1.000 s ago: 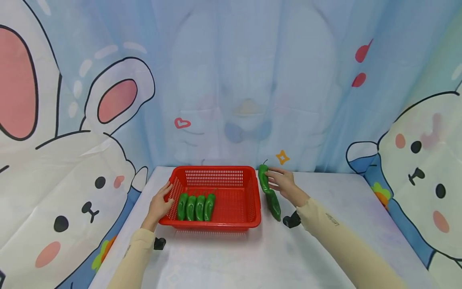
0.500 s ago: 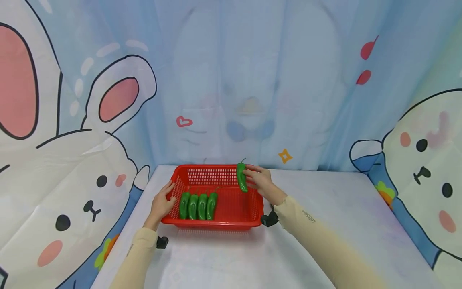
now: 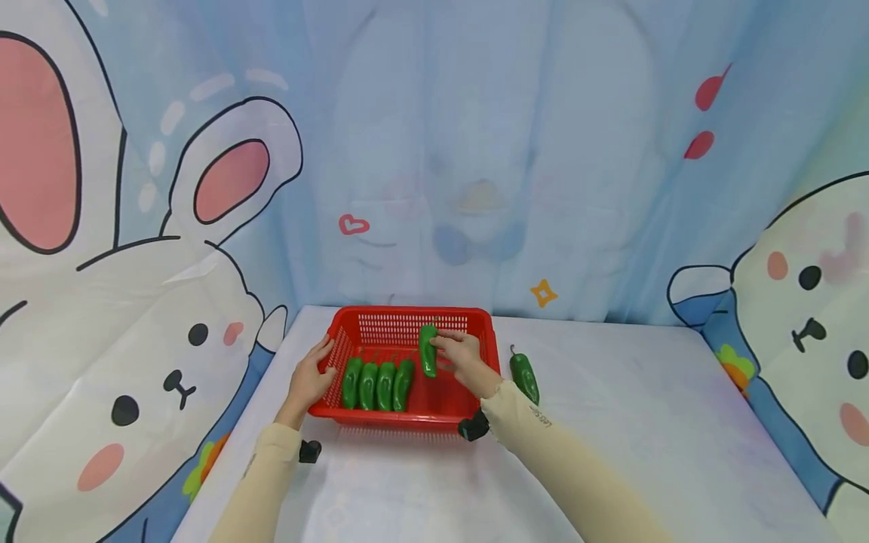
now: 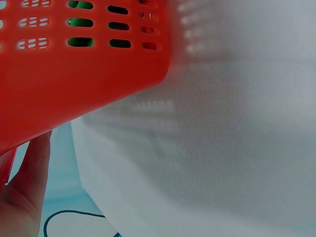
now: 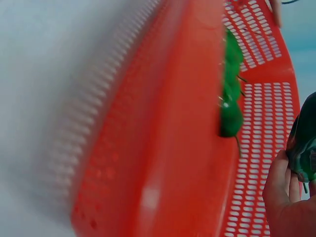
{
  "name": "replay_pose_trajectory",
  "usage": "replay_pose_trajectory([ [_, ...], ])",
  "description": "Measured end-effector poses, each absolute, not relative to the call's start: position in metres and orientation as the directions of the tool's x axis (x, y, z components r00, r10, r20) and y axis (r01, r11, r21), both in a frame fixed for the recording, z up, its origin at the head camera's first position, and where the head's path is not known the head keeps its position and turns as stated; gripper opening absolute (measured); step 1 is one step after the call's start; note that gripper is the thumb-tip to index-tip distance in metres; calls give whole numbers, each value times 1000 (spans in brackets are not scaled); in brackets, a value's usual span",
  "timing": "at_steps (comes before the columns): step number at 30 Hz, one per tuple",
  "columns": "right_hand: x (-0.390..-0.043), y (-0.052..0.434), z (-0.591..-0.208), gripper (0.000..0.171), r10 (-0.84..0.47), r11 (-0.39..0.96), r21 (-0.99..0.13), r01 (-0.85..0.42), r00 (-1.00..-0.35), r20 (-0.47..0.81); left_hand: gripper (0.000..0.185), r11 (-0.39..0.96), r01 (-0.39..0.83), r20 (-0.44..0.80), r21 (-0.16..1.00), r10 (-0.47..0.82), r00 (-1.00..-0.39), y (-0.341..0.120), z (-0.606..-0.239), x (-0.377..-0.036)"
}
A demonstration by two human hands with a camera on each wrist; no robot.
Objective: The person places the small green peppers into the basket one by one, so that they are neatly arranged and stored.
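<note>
My right hand pinches a green chili pepper between thumb and fingers, near its upper part. The pepper hangs upright over the right half of a red plastic basket. Inside the basket, toward its left, several green chili peppers lie side by side with stems pointing away. My left hand rests on the basket's left rim, its fingers mostly straight and the thumb over the edge. In the right wrist view the held pepper looks dark, and the right hand is partly cut off.
Another green pepper lies on the white table just right of the basket, partly hidden by the right sleeve. A blue curtain with cartoon rabbits hangs behind the table.
My right hand has lifted one pepper from the table on the right and carried it left, over and into the basket. My left hand stays at the left rim.
</note>
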State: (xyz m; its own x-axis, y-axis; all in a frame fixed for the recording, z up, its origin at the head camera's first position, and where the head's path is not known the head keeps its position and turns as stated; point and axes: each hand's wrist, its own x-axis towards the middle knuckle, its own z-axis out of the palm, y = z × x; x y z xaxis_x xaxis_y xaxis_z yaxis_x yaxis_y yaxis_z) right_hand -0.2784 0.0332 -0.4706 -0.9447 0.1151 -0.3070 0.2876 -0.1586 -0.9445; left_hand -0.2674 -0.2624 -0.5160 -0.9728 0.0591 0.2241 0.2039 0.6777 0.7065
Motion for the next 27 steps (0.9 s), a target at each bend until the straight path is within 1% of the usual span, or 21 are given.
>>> replay_pose_trajectory([
  [6, -278, 24, -484, 36, 128, -170, -941, 294, -940, -317, 62, 687, 196, 220, 700, 54, -974, -263, -514, -268],
  [11, -278, 22, -496, 37, 146, -159, -931, 329, -925, -351, 62, 683, 193, 218, 704, 51, -975, -264, -514, -269],
  [15, -277, 20, -506, 38, 159, -143, -926, 348, -916, -369, 62, 684, 193, 219, 704, 50, -974, -263, -516, -270],
  [20, -274, 18, -517, 36, 175, -117, -925, 361, -910, -376, 62, 680, 196, 229, 707, 42, -973, -262, -517, -269],
  [27, -271, 15, -522, 35, 200, -68, -922, 382, -900, -388, 62, 672, 190, 221, 716, 40, -975, -263, -516, -269],
])
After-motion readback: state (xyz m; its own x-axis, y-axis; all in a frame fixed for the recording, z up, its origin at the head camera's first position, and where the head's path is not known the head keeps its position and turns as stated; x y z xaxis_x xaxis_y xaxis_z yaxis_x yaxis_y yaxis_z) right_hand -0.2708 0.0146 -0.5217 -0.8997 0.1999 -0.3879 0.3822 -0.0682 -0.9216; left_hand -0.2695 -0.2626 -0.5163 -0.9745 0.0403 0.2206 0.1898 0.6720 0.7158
